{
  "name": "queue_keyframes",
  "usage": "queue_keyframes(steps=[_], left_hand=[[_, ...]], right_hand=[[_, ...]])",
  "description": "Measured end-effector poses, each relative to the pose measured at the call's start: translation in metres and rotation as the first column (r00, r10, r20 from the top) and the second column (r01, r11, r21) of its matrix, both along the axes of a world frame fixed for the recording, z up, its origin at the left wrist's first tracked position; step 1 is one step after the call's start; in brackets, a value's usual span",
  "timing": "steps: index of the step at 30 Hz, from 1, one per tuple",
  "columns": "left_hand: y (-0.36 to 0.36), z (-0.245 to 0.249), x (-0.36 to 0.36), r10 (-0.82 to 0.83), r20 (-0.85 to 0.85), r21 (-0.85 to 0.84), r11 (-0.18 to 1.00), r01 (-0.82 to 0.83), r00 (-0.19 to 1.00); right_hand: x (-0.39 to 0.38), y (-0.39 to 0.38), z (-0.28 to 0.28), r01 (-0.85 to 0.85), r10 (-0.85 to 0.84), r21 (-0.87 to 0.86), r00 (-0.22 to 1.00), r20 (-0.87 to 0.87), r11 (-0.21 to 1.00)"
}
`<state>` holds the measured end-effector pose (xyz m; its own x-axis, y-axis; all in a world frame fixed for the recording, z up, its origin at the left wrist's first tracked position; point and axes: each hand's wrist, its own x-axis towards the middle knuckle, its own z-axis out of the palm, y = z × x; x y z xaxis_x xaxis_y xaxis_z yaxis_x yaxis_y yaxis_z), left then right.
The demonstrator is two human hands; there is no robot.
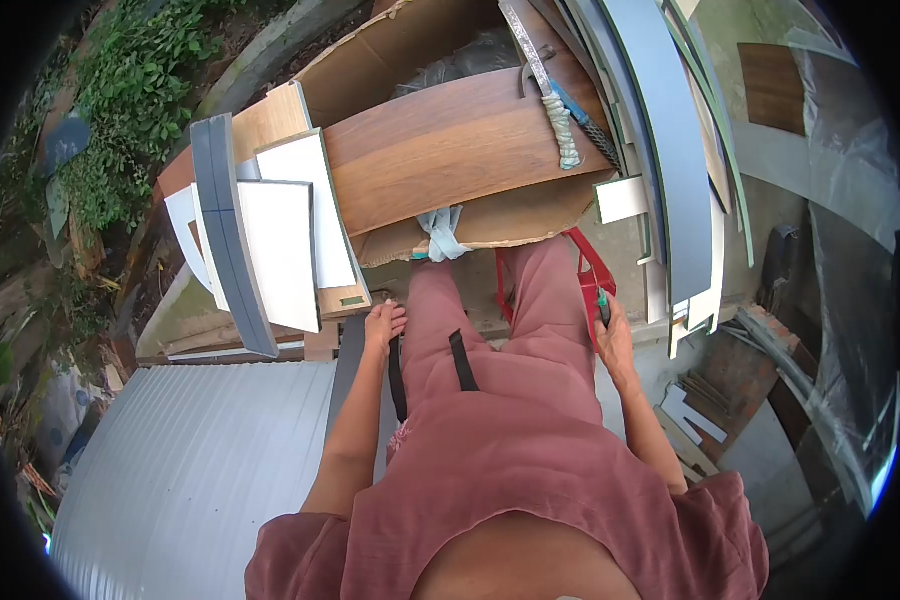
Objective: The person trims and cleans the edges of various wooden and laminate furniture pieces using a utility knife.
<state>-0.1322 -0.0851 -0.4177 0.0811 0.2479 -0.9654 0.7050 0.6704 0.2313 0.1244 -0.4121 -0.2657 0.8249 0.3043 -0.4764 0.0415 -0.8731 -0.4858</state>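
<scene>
My right hand (616, 335) is closed around a slim green-and-black tool (603, 306), just right of my knee; its lower part is hidden in the fingers. My left hand (384, 324) hangs beside my left thigh, fingers loosely apart and nothing in them, close to the stacked boards. In front of my knees a brown wood-grain board (450, 150) lies across a cardboard box (510, 217). On that board rest a long knife (552, 105) with a wrapped handle and a blue-handled hammer (582, 122). A knotted grey cloth (443, 235) hangs at the box's near edge.
White panels (275, 250) and a grey-blue strip (232, 240) are stacked at left. Long grey-blue strips (675, 160) stand at right, beside a red frame (595, 268). Corrugated sheeting (200, 450) lies low at left; scrap pieces (715, 400) and plastic sheeting (855, 200) are at right.
</scene>
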Motion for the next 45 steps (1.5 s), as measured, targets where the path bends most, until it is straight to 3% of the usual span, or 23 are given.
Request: queue_keyframes(steps=[3,5,7,9,10,13,15,21,25,29,35,45], left_hand=[[-0.016,-0.031,-0.036,0.04,-0.069,0.002,0.999,-0.04,0.997],[-0.04,-0.052,-0.064,-0.017,-0.117,-0.042,0.999,0.012,0.993],[-0.08,-0.058,-0.081,0.147,-0.112,0.032,0.989,-0.145,0.983],[-0.113,-0.051,-0.089,-0.336,-0.111,0.145,0.926,0.349,0.935],[-0.136,-0.053,-0.098,-0.288,-0.126,0.157,0.939,0.306,0.949],[-0.209,-0.058,-0.098,-0.384,-0.14,0.012,0.921,0.389,0.913],[-0.244,-0.05,-0.088,-0.378,-0.156,-0.039,0.925,0.377,0.912],[-0.286,-0.081,-0.063,-0.183,-0.145,-0.038,0.983,0.18,0.972],[-0.309,-0.117,-0.048,0.084,-0.146,-0.029,0.996,-0.089,0.986],[-0.312,-0.144,-0.011,0.32,-0.136,-0.015,0.946,-0.325,0.938],[-0.334,-0.143,0.014,0.508,-0.135,-0.063,0.852,-0.519,0.85],[-0.324,-0.15,0.006,0.639,-0.14,-0.05,0.758,-0.65,0.756]], right_hand=[[0.015,0.038,0.035,-0.022,0.018,-0.041,0.995,-0.095,0.999],[0.022,0.046,0.037,-0.099,0.092,-0.058,0.991,-0.1,0.993],[0.04,0.053,0.036,-0.217,0.209,-0.024,0.959,-0.189,0.976],[0.062,0.065,0.033,-0.336,0.334,0.021,0.925,-0.18,0.942],[0.076,0.074,0.035,-0.397,0.402,0.07,0.892,-0.204,0.915],[0.122,0.086,0.031,-0.5,0.525,0.159,0.81,-0.263,0.851],[0.142,0.088,0.029,-0.571,0.6,0.187,0.778,-0.186,0.799],[0.143,0.083,0.024,-0.494,0.491,0.04,0.848,-0.199,0.869],[0.108,0.125,0.015,-0.366,0.329,-0.075,0.896,-0.3,0.928],[0.087,0.165,-0.002,-0.614,0.553,-0.099,0.76,-0.343,0.783],[0.062,0.222,-0.03,-0.661,0.598,-0.072,0.715,-0.362,0.747],[0.031,0.254,-0.052,-0.756,0.652,-0.076,0.607,-0.454,0.65]])
